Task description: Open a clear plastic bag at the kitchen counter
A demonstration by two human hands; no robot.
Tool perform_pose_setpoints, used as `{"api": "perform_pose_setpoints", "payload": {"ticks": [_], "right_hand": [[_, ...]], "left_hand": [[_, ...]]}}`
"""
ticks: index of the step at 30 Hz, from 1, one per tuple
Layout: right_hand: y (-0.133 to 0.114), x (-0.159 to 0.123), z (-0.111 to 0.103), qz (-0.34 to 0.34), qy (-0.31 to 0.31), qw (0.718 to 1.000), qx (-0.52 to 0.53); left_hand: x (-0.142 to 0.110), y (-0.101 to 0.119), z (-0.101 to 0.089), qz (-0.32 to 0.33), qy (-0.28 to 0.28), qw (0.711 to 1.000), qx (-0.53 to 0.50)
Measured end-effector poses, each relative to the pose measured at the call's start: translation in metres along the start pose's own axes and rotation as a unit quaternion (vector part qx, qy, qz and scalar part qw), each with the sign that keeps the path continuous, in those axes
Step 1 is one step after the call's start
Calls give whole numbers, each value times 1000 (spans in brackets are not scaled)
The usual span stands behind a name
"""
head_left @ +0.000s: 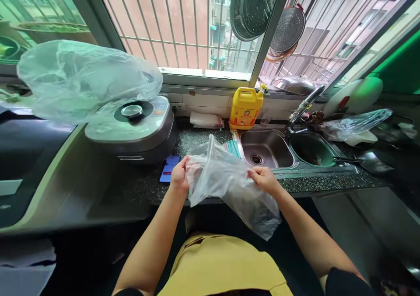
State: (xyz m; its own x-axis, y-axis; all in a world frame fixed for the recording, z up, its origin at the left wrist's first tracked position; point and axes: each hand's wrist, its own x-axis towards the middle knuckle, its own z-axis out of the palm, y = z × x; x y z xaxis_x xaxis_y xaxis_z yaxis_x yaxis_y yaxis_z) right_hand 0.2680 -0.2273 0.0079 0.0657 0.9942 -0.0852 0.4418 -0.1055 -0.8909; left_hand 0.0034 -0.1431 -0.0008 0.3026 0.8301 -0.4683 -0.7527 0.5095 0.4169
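While daylight comes through the barred window [183,25], a person stands at a dark speckled counter [144,186], with the double sink [266,149] as the fixed mark of the scene. Left of the sink sits a rice cooker [138,130], half draped by a large clear bag [85,79]. Just in front of the sink, over the counter's edge, hangs a thin clear plastic bag [229,186], stretched between both hands. Behind the sink's left corner stands a yellow detergent jug [244,108]; the tap [303,103] rises behind its right half, and two metal strainers [262,12] hang above it at the window. The left hand [179,175], left of the sink, has its fingers closed on the bag's edge; the right hand [264,179], directly before the sink, pinches the opposite edge with curled fingers. A small blue card [169,168] lies on the counter just beyond the left hand.
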Motion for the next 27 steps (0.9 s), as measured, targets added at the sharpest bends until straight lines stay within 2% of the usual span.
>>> {"api": "perform_pose_setpoints", "payload": {"ticks": [2,4,6,9,11,12,13,15,18,20,21,23,25,27], "right_hand": [[-10,16,9,36,55,995,71],[-18,32,26,53,131,981,133],[-23,47,44,70,169,968,171],[-27,63,67,80,172,964,188],[-27,72,75,80,169,968,166],[-25,76,76,76,171,972,143],[-24,81,77,69,175,975,119],[-18,93,74,54,183,977,93],[-10,114,66,56,182,971,146],[-6,123,60,43,202,959,192],[-5,123,58,18,226,953,203],[0,114,58,-75,290,935,188],[10,96,66,-196,341,909,135],[23,76,83,-278,338,896,78]], "left_hand": [[9,5,-6,78,7,997,11],[14,-1,-12,135,11,988,76],[15,-11,-19,144,-15,970,197],[17,-21,-25,118,-78,918,371],[23,-17,-26,97,-109,888,435],[27,-13,-26,88,-117,884,445],[32,-7,-26,77,-117,887,440],[42,6,-27,46,-106,911,397],[52,22,-25,-19,-87,955,283],[53,29,-19,-57,-58,978,194],[53,31,-14,-70,-40,985,154],[53,35,-3,-82,-22,992,90],[55,35,8,-74,-38,996,43],[57,32,18,-56,-64,996,4]]}}
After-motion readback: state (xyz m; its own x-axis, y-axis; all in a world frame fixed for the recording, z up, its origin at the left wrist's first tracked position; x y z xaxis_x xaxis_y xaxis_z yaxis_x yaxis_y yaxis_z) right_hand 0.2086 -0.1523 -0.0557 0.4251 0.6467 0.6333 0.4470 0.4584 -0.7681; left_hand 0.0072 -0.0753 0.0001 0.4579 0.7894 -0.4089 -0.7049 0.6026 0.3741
